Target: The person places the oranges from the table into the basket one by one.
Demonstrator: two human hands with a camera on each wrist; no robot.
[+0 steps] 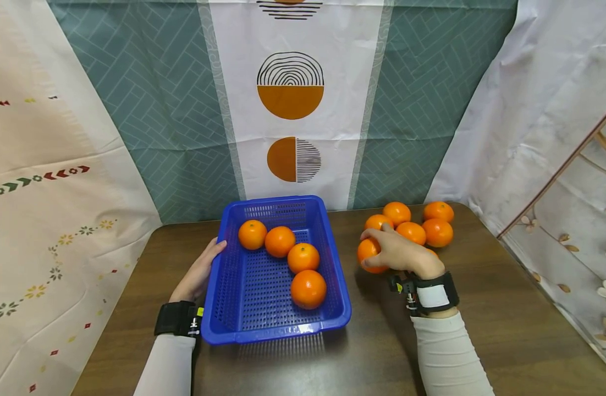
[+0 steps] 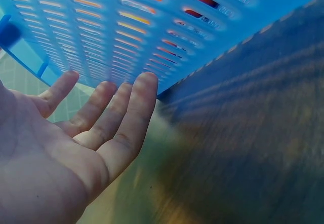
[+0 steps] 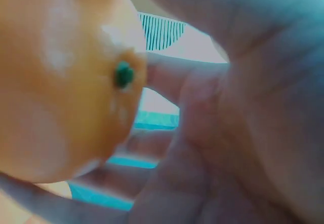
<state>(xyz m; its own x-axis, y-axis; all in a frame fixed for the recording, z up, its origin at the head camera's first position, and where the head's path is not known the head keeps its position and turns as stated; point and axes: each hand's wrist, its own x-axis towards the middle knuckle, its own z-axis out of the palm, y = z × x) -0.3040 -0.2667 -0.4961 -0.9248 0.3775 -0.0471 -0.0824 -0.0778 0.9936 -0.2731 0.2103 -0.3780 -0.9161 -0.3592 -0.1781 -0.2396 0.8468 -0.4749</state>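
Observation:
A blue plastic basket (image 1: 263,336) with slotted walls stands on the table, with several oranges (image 1: 308,289) inside it. My left hand (image 1: 198,275) rests against the basket's left side. In the left wrist view the fingers (image 2: 136,115) of that hand are loosely extended by the slotted outer wall. To the basket's right, my right hand (image 1: 399,250) grips an orange (image 1: 368,254). Up close in the right wrist view, the held orange (image 3: 61,92) shows its green stem end, and fingers and thumb curve round it.
Several loose oranges (image 1: 438,232) sit at the back right of the brown wooden table (image 1: 481,308), around and beyond my right hand. Behind the table hangs a patterned cloth (image 1: 174,110). Pale floral cloth (image 1: 570,192) borders the right side.

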